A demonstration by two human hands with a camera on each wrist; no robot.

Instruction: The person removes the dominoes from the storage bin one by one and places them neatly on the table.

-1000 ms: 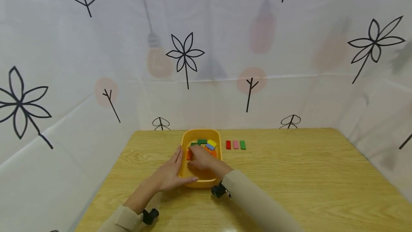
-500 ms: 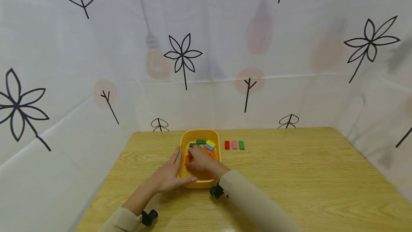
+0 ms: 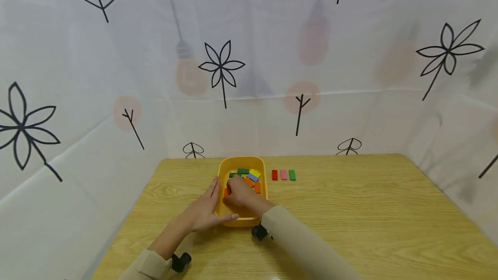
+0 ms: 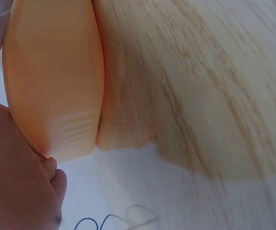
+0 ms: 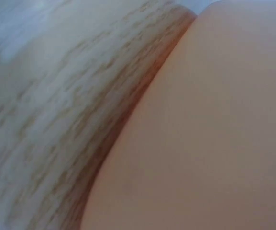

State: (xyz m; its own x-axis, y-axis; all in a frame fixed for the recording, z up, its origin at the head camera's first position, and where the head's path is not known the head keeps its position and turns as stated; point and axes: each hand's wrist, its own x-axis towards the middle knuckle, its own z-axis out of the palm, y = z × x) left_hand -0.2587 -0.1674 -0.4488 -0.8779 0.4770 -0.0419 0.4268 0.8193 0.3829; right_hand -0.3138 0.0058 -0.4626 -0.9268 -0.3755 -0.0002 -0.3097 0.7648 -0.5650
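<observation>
A yellow plastic tray (image 3: 265, 176) stands on the table, holding several small flat rectangular blocks. My left hand (image 3: 200, 213) rests against its left side, fingers straight along the wall and thumb lying across the near corner. In the left wrist view the fingertips touch the tray's rim. Inside the tray, my right hand (image 3: 242, 192) has curled fingers and pinches an orange block (image 3: 226, 192) near the left wall; the fingers partly hide it. Beyond the hand lie a dark green block (image 3: 243, 171), a yellow block (image 3: 254, 173), a blue block (image 3: 253, 177) and orange blocks (image 3: 257, 187).
Right of the tray, a red block (image 3: 274, 175), a pink block (image 3: 283, 175) and a green block (image 3: 292, 175) lie in a spaced row on the wooden table (image 3: 350, 211). A white printed cloth (image 3: 256, 128) hangs behind the table and along both sides.
My right hand has shifted slightly toward me and left inside the tray, the orange block at its fingers. The left hand stays in place. The row of three blocks is unchanged.
</observation>
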